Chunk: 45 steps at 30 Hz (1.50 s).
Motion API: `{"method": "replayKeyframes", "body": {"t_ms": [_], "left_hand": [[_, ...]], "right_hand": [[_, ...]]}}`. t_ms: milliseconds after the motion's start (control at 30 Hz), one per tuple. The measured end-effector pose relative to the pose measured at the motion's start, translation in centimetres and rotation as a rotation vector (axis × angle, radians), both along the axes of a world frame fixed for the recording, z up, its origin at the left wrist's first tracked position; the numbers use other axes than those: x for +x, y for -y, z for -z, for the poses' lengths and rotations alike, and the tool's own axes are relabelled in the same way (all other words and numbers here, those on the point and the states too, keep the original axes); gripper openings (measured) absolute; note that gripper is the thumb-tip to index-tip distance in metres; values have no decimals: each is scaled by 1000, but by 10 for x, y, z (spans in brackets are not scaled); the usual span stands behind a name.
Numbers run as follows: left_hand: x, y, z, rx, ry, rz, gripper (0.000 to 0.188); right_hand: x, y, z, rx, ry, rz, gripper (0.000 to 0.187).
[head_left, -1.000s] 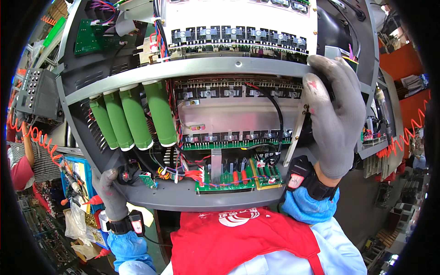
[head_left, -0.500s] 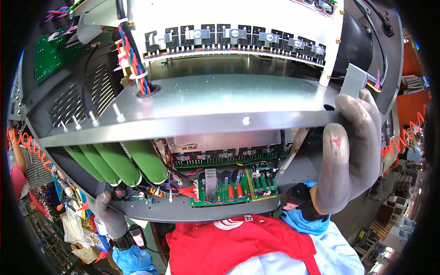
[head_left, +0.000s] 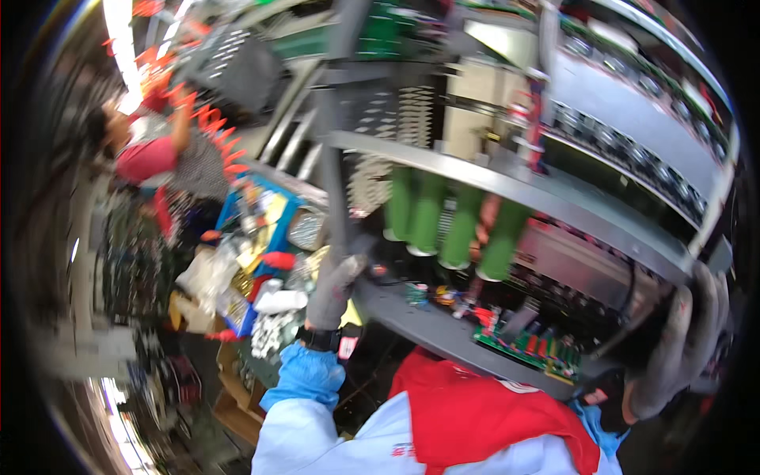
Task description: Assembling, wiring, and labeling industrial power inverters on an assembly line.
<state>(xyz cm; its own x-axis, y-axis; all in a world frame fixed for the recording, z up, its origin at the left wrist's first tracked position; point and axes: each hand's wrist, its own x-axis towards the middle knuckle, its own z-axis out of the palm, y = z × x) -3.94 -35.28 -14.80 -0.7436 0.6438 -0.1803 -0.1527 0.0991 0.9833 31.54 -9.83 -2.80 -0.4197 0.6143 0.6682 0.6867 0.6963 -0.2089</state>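
Note:
A large dark grey cabinet of electronics stands before me, blurred by motion. My left hand, in a grey glove, is closed at its near left edge; the fingertips are partly hidden. My right hand, gloved too, bends its fingers at the right end of the metal shelf plate crossing the cabinet. Below this plate stand several green cylinders. In front of them, on the cabinet floor, lies a green circuit board with upright components.
To the left, a blue bin and plastic bags hold small parts. Orange coiled hoses hang near another person in a red top. A cardboard box sits below. Black perforated vents show inside the cabinet.
The view has swung left and tilted, bringing the parts bins and the other person further in. Both my hands stay at the cabinet, left at its edge, right at the plate's end.

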Motion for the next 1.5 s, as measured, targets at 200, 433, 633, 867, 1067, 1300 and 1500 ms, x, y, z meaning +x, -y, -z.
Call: {"method": "replayKeyframes", "body": {"t_ms": [200, 433, 633, 867, 1067, 1300, 1500], "left_hand": [[-78, 98, 32, -732, -134, -137, 60], [-76, 86, 135, -1088, -641, -165, 70], [-95, 15, 163, -1230, -655, -146, 69], [-109, 40, 97, -494, -120, -564, 53], [-10, 22, -114, 513, -144, -236, 43], [159, -113, -193, 542, 322, 664, 59], [223, -176, -173, 498, 427, 844, 54]], "right_hand": [[13, -1, 2, -167, -53, 65, 35], [11, -3, -5, -102, -84, 40, 31], [-10, 10, -40, 239, -109, -132, 19], [-3, 10, -39, 186, -71, -178, 27], [11, 11, -27, 155, 10, -146, 44], [26, 18, -26, -6, -21, -212, 65], [28, 11, -33, 52, -112, -289, 90]]}}
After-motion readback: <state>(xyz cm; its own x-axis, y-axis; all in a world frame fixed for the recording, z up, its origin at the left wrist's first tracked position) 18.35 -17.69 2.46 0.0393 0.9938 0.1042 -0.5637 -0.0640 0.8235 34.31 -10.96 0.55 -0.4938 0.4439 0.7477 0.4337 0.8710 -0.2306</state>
